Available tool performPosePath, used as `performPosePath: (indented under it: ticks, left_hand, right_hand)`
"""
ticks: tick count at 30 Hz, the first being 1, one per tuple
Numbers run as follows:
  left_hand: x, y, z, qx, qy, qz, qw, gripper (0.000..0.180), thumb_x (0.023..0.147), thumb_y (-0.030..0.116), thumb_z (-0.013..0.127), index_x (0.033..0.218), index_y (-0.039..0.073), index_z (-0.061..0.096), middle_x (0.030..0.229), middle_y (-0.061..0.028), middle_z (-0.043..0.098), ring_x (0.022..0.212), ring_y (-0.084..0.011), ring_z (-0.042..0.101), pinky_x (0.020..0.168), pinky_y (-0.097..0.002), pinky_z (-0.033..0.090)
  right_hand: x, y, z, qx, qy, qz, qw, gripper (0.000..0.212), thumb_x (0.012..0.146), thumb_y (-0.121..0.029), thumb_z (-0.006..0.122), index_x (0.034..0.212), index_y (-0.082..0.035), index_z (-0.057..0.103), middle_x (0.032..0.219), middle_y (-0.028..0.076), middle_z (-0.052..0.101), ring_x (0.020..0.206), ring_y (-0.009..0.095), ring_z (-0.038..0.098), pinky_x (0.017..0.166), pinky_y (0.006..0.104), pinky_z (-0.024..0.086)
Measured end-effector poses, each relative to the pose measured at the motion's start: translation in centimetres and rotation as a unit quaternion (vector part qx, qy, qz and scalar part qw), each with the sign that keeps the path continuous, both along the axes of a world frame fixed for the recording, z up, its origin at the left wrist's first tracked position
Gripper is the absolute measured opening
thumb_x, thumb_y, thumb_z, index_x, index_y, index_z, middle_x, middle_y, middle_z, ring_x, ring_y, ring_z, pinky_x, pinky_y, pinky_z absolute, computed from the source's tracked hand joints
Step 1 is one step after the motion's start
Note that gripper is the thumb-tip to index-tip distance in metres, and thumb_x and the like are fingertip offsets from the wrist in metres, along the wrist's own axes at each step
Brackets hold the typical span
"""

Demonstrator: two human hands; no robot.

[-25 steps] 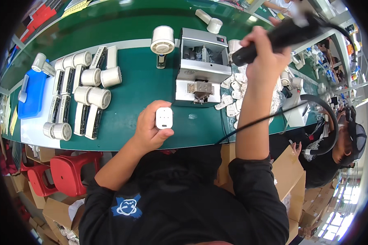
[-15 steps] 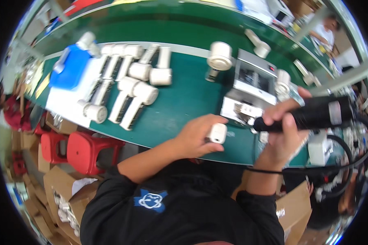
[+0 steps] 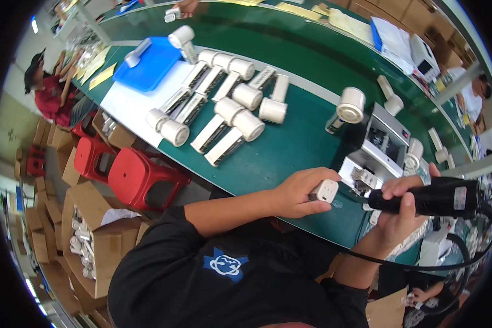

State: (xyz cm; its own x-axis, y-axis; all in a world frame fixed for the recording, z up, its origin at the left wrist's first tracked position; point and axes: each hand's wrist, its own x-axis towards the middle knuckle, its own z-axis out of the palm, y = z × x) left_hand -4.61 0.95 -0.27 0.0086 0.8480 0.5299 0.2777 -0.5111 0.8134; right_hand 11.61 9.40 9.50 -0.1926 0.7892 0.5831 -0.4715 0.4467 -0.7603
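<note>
My left hand (image 3: pixel 298 192) is closed around a white device part (image 3: pixel 326 191), its rounded square end showing beyond my fingers. In my right hand (image 3: pixel 402 210) is a black electric screwdriver (image 3: pixel 440 198), held level with its narrow end pointing left. That end is at the front of a silver screw feeder (image 3: pixel 387 138); whether it touches cannot be made out. Behind my left hand, several white hammer-shaped parts (image 3: pixel 248 126) with round heads lie in rows on the green table (image 3: pixel 287 142). Another white round-headed part (image 3: pixel 350 105) stands left of the feeder.
A blue tray (image 3: pixel 148 74) and a white sheet (image 3: pixel 131 112) lie at the left. Red stools (image 3: pixel 139 175) and open cartons (image 3: pixel 106 240) stand below the table. A black cable (image 3: pixel 410 267) loops under my right forearm. A co-worker's hand (image 3: pixel 187 7) is at the far edge.
The whole view has swung, shifting the table's contents rightward and down in the picture. A co-worker's hand with a white piece now shows at the top. My grips look the same.
</note>
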Motion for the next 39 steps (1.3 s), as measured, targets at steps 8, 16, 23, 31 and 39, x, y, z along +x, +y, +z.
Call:
performPosePath:
  ticks: [8,16,23,31,39]
  left_hand:
    - [0.4,0.4,-0.7,-0.017,-0.083,0.008,0.996,0.052,0.079,0.029,0.061,0.12,0.004,0.041,0.103,-0.015,0.052,0.088,-0.0291,0.054,0.078,-0.0342,0.043]
    - [0.3,0.5,-1.8,0.007,-0.178,-0.029,0.984,0.061,0.081,0.038,0.062,0.123,0.002,0.036,0.095,-0.0088,0.053,0.084,-0.0152,0.051,0.075,-0.0286,0.043]
    - [1.3,0.6,-1.8,0.004,-0.167,-0.037,0.985,0.061,0.081,0.04,0.063,0.121,0.003,0.036,0.093,-0.0098,0.053,0.082,-0.0161,0.051,0.073,-0.0279,0.043]
    - [1.3,0.6,-2.1,0.006,-0.109,0.003,0.994,0.061,0.079,0.041,0.064,0.118,0.002,0.039,0.088,-0.007,0.053,0.075,-0.0155,0.051,0.067,-0.0267,0.043]
    - [1.2,0.7,-2.2,0.019,-0.081,0.016,0.996,0.062,0.079,0.043,0.064,0.118,0.002,0.039,0.084,-0.0063,0.051,0.072,-0.0154,0.049,0.063,-0.0265,0.042]
  right_hand:
    - [0.9,-0.6,0.2,0.023,-0.024,-0.027,0.999,0.072,0.075,-0.017,0.066,0.129,0.006,0.024,0.064,0.01,0.052,0.051,0.016,0.05,0.053,0.0273,0.045]
    - [1.0,0.5,-2.4,-0.015,-0.061,-0.08,0.995,0.059,0.076,-0.005,0.059,0.124,0.007,0.025,0.065,0.013,0.054,0.056,0.02,0.054,0.06,0.0303,0.047]
    - [1.2,1.5,-3.5,-0.016,-0.08,-0.083,0.993,0.057,0.077,-0.002,0.057,0.123,0.007,0.026,0.064,0.013,0.053,0.055,0.019,0.054,0.058,0.0306,0.047]
    - [0.6,2.4,-3.5,-0.045,-0.055,-0.073,0.995,0.053,0.078,0.002,0.055,0.123,0.006,0.028,0.065,0.013,0.053,0.053,0.019,0.053,0.056,0.0337,0.047]
    - [0.3,2.7,-3.8,-0.031,-0.078,-0.061,0.995,0.046,0.078,0.003,0.053,0.118,0.003,0.031,0.064,0.012,0.051,0.053,0.019,0.052,0.057,0.0341,0.047]
